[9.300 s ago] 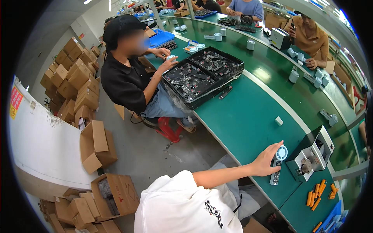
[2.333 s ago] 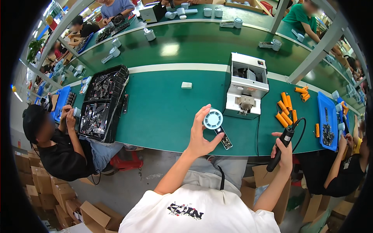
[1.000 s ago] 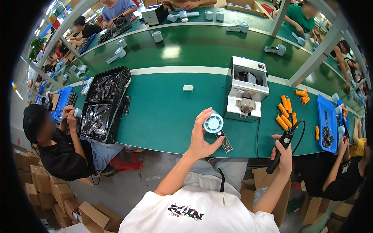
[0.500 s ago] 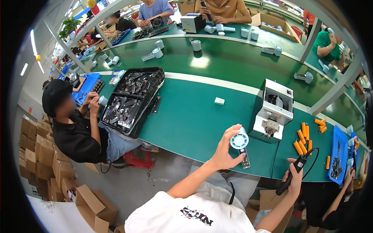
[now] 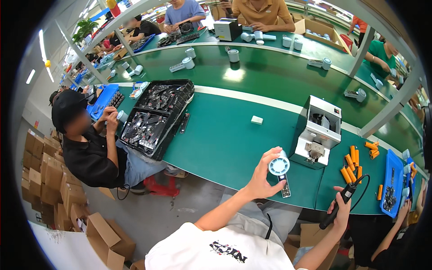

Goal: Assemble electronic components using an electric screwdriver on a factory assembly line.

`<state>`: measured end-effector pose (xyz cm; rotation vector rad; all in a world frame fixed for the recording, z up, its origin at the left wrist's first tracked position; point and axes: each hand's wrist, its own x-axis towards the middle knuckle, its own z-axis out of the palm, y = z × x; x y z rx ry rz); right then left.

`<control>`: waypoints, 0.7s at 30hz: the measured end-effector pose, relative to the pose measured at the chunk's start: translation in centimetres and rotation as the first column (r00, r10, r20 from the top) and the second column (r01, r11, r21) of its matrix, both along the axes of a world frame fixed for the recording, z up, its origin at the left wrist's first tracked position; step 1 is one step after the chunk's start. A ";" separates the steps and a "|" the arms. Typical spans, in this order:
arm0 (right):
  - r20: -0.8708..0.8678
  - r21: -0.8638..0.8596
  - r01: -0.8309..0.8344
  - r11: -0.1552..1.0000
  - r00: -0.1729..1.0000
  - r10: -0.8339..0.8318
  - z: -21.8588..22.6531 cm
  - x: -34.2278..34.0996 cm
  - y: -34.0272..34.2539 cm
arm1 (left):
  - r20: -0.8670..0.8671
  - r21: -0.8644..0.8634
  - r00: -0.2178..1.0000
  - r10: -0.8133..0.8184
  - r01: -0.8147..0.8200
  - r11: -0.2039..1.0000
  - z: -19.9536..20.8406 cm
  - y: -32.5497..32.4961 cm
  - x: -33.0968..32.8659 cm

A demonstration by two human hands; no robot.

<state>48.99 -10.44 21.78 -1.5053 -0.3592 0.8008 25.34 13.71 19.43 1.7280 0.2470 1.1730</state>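
My left hand (image 5: 260, 179) is closed around a light-blue fan-like housing (image 5: 279, 167), its round spoked end facing up. From the housing a narrow open handle with a circuit board inside (image 5: 285, 190) extends toward me, past my thumb. In my right hand (image 5: 343, 208), near the table's front edge, is a black electric screwdriver (image 5: 330, 219). Its cord (image 5: 367, 189) loops off the upper end, and the tool slants down to the left, apart from the housing.
A white-and-grey machine (image 5: 317, 132) stands beyond the housing. Orange cylindrical cells (image 5: 350, 161) and a blue tray (image 5: 391, 180) lie right. A white block (image 5: 257, 120) rests mid-table. Left are a black crate of boards (image 5: 150, 119) and a co-worker (image 5: 87, 148). Light-blue units (image 5: 188, 63) sit on the green belt (image 5: 252, 72).
The whole view has shifted slightly. Both my hands keep their grips with almost no movement. Across the belt, the person in green has lowered a raised hand.
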 end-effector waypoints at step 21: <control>0.007 0.003 0.001 1.000 1.000 -0.001 0.2 -0.4 0.2 | -0.012 0.056 1.000 0.011 -0.010 0.998 0.0 0.2 -0.1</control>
